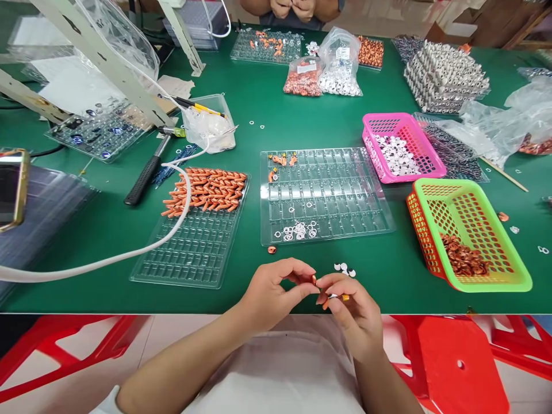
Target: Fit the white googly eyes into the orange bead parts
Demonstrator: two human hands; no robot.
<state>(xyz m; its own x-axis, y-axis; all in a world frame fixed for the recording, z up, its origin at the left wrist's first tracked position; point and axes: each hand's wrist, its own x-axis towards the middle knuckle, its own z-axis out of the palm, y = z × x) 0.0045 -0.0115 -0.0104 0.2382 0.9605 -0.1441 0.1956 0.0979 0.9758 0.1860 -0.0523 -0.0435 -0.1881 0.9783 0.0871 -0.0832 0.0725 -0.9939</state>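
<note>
My left hand (282, 293) pinches a small copper-coloured ring-like piece (314, 279) between thumb and fingertips. Close beside it, my right hand (353, 313) grips a small orange part with a yellow tip (345, 297) and a white spot. Both hands meet over the table's front edge. Just beyond them lie several white-and-black caps (344, 268) and one loose copper piece (271, 249). A clear compartment tray (336, 195) behind holds a few orange assemblies (279, 159) at its far left and a heap of white rings (299, 231) at its near left.
Left stands a tray of orange stems (211, 191), crossed by a white cable (172, 229), with a hammer (146, 172) behind. Right are a pink basket (425, 150) of white caps and a green basket (509, 253) of copper pieces. A co-worker's hands (293, 8) show at the far side.
</note>
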